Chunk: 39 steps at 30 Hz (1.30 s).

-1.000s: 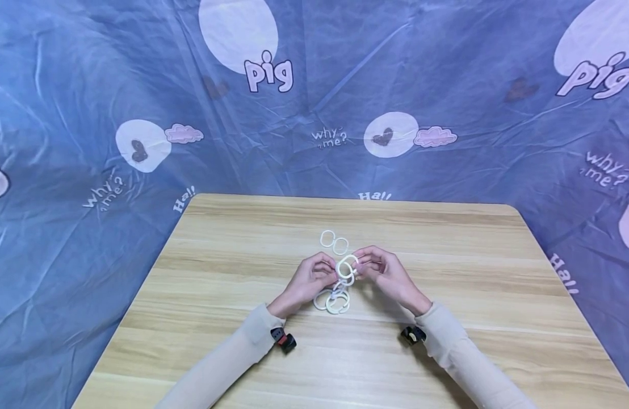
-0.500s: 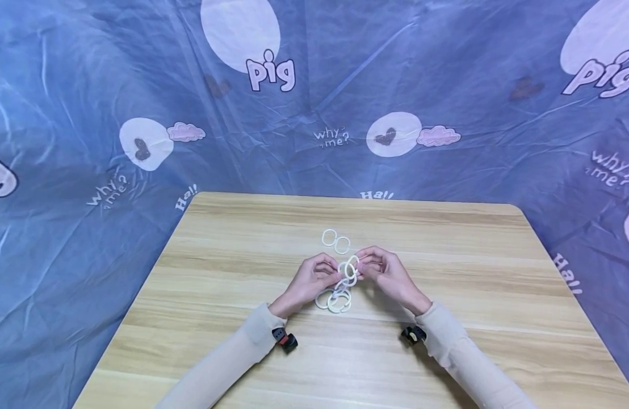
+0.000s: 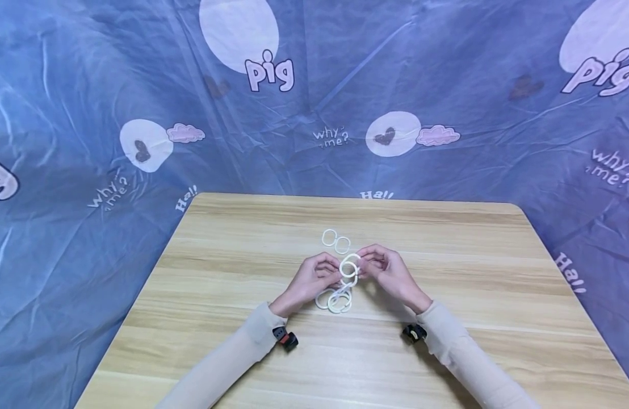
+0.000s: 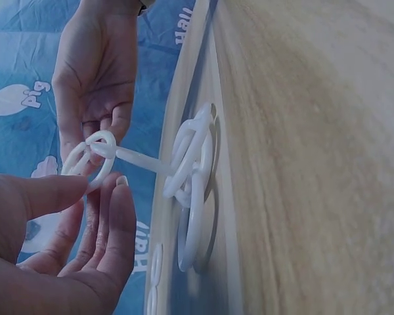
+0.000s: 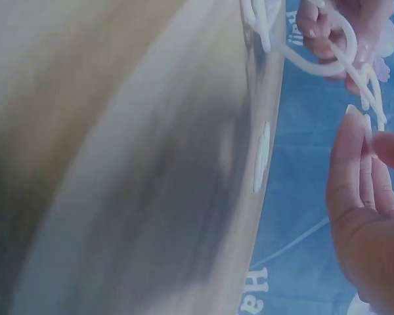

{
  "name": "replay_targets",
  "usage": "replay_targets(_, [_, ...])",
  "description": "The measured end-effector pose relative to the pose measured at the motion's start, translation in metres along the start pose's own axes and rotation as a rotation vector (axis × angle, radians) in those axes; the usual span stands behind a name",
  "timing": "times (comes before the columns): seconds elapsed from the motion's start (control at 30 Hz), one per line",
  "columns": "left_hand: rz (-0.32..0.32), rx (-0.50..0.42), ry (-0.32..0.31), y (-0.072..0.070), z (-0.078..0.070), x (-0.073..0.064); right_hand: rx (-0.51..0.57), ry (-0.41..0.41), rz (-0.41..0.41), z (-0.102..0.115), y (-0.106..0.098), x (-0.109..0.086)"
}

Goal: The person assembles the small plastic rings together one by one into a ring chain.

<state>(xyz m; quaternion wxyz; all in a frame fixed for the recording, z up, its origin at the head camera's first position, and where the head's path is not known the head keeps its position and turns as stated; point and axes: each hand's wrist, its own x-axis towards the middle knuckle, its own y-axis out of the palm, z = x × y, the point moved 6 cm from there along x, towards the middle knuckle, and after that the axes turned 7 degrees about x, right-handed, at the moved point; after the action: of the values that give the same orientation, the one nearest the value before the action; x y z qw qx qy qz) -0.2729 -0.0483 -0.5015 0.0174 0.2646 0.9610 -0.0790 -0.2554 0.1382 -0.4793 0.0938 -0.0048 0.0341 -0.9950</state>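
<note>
Several white plastic C-rings hang linked in a chain between my hands. My left hand pinches one C-ring between thumb and fingertips, close over the table. Facing it, my right hand pinches the end C-ring by its right side. From the left hand's ring, a link slants down to overlapping rings at the tabletop. In the right wrist view, the right fingers are at the end ring, and part of that ring is hidden by the thumb.
Two more white rings lie side by side on the wooden table, just beyond the hands. A blue printed cloth hangs behind the table and along its sides. Each sleeved wrist wears a small black device.
The end ring in my right hand has turned from facing the camera to narrower and back to facing it. Both hands stay nearly in place, and the two loose rings have not moved.
</note>
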Motion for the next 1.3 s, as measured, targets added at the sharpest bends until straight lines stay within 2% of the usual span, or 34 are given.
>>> replay_targets(0.17, [-0.003, 0.039, -0.011, -0.002, 0.0, 0.0, -0.026, -0.003, -0.028, 0.006, -0.009, 0.002])
replay_targets(0.37, [0.005, 0.132, 0.023, -0.003, -0.001, -0.001, -0.033, -0.01, -0.033, 0.01, -0.013, 0.004])
replay_targets(0.5, [0.008, 0.157, 0.038, -0.003, 0.0, -0.001, -0.018, -0.013, -0.026, 0.01, -0.012, 0.005])
replay_targets(0.7, [-0.028, 0.191, 0.014, -0.006, -0.001, 0.002, -0.02, -0.011, -0.029, 0.009, -0.011, 0.004])
replay_targets(1.07, [-0.066, 0.058, 0.024, -0.002, -0.012, 0.008, -0.015, 0.0, -0.016, 0.007, -0.01, 0.006])
replay_targets(1.3, [-0.077, 0.091, 0.053, 0.0, -0.014, 0.009, 0.013, -0.01, 0.013, 0.004, -0.002, 0.007])
